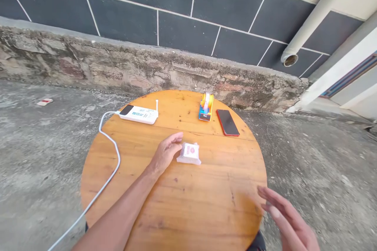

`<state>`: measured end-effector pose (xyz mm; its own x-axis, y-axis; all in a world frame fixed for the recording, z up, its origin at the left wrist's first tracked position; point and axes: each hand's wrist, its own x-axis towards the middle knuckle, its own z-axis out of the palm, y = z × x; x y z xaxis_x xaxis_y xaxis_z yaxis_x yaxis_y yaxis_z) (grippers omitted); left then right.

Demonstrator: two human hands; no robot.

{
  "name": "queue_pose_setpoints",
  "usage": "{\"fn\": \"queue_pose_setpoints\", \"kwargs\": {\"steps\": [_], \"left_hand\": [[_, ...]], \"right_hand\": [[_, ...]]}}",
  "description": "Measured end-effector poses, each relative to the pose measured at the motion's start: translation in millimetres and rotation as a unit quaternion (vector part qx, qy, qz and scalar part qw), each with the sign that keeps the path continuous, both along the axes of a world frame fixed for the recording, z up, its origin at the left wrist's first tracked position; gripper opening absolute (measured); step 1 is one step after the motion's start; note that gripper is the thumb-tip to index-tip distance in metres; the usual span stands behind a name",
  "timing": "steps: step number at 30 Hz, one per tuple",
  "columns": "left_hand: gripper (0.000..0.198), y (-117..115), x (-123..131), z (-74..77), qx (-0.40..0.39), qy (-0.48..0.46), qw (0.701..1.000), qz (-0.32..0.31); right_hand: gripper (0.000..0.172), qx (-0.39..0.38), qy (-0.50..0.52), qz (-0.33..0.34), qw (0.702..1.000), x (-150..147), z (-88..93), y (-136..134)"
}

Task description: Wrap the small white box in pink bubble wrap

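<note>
At far left, a small red-and-white packet (44,102) lies on the grey concrete ground (38,145). To its right, a white cable (116,151) rises from the lower edge, curves over the left side of a round wooden table (206,200) and meets a white device (140,114) near the table's far left rim. The device has a black end on the cable side, blue printing on its upper face and a thin upright piece at its right end.

Right of the device and nearer the wearer, the left hand (165,152) extends over the tabletop, its fingers loosely bent, released and grasping nothing. Its thumb lies at the left edge of a small wrapped package (190,152); whether the two touch cannot be told. The package rests near the middle of the table, in translucent wrapping, with a white face bearing red marks.

Beyond it, slightly to the right, stands a yellow-and-blue tape dispenser (205,106) with a pale roll. Next comes a red-edged phone (228,122), lying dark side up. At lower right, the right hand (287,217) hangs by the table's rim, fingers extended and parted from the thumb, holding nothing.
</note>
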<state>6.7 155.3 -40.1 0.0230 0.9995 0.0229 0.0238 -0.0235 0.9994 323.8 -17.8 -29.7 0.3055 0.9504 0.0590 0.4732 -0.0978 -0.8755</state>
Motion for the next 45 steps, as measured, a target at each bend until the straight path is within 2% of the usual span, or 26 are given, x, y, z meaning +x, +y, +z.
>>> {"fn": "queue_pose_setpoints", "kwargs": {"steps": [2,5,8,10,13,17,23,29,35,41,45], "left_hand": [[0.063,-0.2,-5.2,0.6,-0.014,-0.033,0.998,-0.044],[0.082,-3.7,-14.3,2.3,-0.031,-0.069,0.987,-0.144],[0.089,-10.3,-18.8,6.1,-0.031,-0.024,0.971,-0.236],[0.092,-13.4,-18.1,8.2,-0.024,0.019,0.97,-0.239],[0.091,-13.8,-14.1,8.4,-0.01,0.046,0.976,-0.213],[0.085,-11.8,-10.0,8.8,0.003,0.019,0.98,-0.198],[0.08,-12.0,-9.6,16.2,0.011,0.042,0.981,-0.187],[0.076,-13.9,-7.9,12.8,0.026,0.027,0.982,-0.187],[0.079,-14.1,-5.4,13.4,0.029,0.048,0.981,-0.188],[0.086,-17.1,-7.2,11.7,0.013,0.066,0.98,-0.187],[0.089,-18.2,-8.0,10.0,0.012,0.048,0.977,-0.208]], "right_hand": [[0.061,-0.007,-0.043,0.145,0.989,-33.3,13.3,48.8],[0.089,0.018,-0.078,0.294,0.952,-79.6,24.8,113.9],[0.106,0.003,-0.098,0.373,0.923,-102.8,18.8,153.1],[0.11,-0.003,-0.098,0.395,0.913,-108.0,9.4,164.6],[0.1,0.016,-0.076,0.393,0.916,-112.2,-2.7,168.9],[0.082,0.043,-0.031,0.377,0.925,-117.2,-8.8,170.1],[0.078,0.03,-0.044,0.363,0.93,-115.8,-10.0,172.8],[0.081,0.052,-0.084,0.352,0.931,-113.7,-8.7,165.6],[0.067,0.045,-0.079,0.339,0.936,-113.7,-7.8,165.7],[0.088,0.075,-0.105,0.359,0.924,-107.4,-5.8,164.7],[0.088,0.078,-0.099,0.354,0.927,-108.2,-9.2,163.9]]}}
